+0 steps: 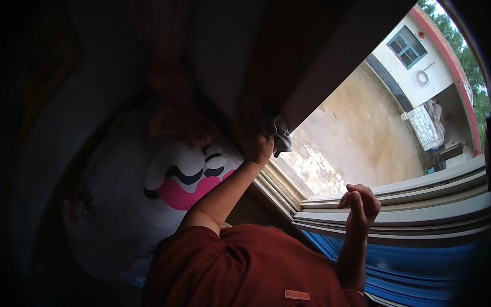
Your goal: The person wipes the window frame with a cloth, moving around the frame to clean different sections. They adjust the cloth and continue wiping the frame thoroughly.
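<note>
My left hand [257, 144] reaches up to the dark edge beside the window and is closed around a bunched grey cloth [280, 136]. Its upper part is lost in shadow. The cloth lies against or very close to the lower corner of that dark edge; contact is hard to make out. My right hand [362, 204] is raised in front of the white window frame [404, 203]. Its fingers are loosely curled in, and nothing shows in them. Through the glass, or an open gap, a courtyard [358, 133] is visible.
To the left, in dim light, stands a large pale bag or cover [118, 212] with a pink, white and black pattern. Blue panels [417, 266] lie below the window rails at the right. Outside is a white building [415, 55] with a blue-framed window.
</note>
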Tool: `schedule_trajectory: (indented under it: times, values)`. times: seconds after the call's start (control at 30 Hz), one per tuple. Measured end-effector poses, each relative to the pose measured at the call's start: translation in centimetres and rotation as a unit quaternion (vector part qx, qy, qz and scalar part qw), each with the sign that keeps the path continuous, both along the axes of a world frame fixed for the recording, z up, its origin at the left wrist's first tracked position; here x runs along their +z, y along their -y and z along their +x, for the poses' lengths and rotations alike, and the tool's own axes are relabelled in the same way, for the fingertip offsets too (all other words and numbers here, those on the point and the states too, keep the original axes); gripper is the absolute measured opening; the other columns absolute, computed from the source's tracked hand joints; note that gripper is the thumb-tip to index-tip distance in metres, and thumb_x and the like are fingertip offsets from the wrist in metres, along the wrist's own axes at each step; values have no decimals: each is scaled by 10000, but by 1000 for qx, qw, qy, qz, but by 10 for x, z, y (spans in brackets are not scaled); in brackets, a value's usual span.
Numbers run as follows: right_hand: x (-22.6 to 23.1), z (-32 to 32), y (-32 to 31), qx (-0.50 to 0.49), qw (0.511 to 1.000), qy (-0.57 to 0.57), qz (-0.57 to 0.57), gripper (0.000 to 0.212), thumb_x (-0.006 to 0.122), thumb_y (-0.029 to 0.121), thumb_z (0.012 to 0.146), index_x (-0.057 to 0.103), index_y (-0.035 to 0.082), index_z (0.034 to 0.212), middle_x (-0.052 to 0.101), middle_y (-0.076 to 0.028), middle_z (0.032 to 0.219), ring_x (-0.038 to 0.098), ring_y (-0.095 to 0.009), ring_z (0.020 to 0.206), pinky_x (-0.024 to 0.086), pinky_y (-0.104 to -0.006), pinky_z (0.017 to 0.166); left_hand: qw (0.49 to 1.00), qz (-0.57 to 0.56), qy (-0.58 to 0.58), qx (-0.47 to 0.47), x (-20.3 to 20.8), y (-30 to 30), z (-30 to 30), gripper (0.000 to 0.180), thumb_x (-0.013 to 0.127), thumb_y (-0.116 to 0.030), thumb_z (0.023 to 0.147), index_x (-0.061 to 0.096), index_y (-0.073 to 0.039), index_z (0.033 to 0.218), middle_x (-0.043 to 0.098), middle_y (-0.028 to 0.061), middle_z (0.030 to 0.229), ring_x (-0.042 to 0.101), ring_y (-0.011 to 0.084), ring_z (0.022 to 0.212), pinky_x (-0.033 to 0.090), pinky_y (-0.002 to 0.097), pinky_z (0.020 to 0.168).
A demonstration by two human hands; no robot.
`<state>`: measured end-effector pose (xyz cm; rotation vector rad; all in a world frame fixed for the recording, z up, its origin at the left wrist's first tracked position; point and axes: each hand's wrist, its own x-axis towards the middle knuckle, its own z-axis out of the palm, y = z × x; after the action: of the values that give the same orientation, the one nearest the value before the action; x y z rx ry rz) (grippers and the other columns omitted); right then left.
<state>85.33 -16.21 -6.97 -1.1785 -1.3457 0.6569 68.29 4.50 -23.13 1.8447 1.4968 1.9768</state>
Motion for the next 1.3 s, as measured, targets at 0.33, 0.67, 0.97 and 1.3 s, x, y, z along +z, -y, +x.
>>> schedule_trajectory:
  times: [0.33, 0.67, 0.97, 1.3]
  values:
    - [-19, -10, -12, -1, 999, -29, -34, 197, 572, 143, 910, 623, -40, 960, 534, -55, 580, 498, -115, 490, 416, -234, 475, 978, 193, 15, -73, 147, -17, 15, 588, 603, -281, 807, 409, -15, 1294, 473, 236, 1196, 433, 409, 1127, 323, 499, 983]
    - [-59, -2, -7, -79, 989, -40, -121, 211, 562, 168, 918, 623, -25, 977, 544, -57, 579, 500, -110, 489, 428, -228, 477, 965, -141, 86, -206, -78, -3, 27, 393, 625, -298, 799, 540, -59, 1100, 580, 146, 911, 553, 295, 889, 440, 448, 823]
    - [-69, -6, -18, -52, 982, -56, -172, 219, 546, 174, 929, 618, -28, 973, 526, -37, 572, 499, -109, 487, 424, -224, 497, 585, -270, 718, -263, -259, -38, 3, 258, 424, -343, 948, 540, -127, 868, 529, -20, 683, 471, 73, 520, 357, 199, 420]
    - [-65, -6, -18, -75, 981, -85, -161, 216, 547, 163, 926, 618, -37, 969, 536, -43, 578, 502, -112, 494, 423, -230, 496, 971, -66, 223, -56, -15, 4, 18, 464, 519, -164, 820, 438, -39, 1259, 488, 107, 1178, 513, 206, 998, 433, 319, 880]
